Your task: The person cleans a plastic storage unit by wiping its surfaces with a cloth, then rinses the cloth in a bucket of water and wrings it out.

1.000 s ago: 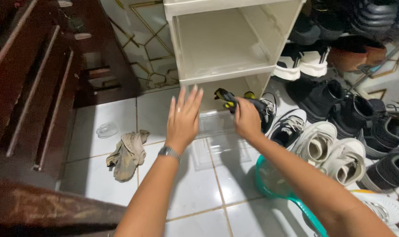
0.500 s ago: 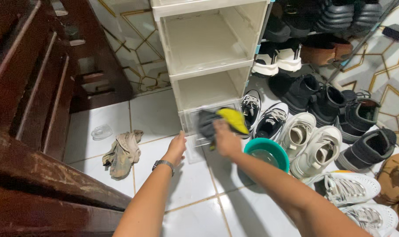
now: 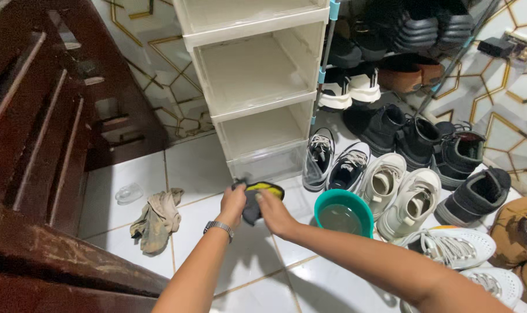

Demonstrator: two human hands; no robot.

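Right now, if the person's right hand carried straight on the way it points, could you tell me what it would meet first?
The right hand points up-left towards the cabinet. First it would meet the dark grey and yellow cloth both hands hold, probably then the clear front of the cream plastic drawer cabinet; depth is unclear.

Open tile [image 3: 240,255] (basin [image 3: 343,212] rightward)

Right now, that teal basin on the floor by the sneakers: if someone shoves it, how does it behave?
The teal basin seems to hold liquid, so a shove would likely slosh it. It probably slides easily on the glossy tile floor. Wide and low, it looks unlikely to tip, though white sneakers crowd its right side.
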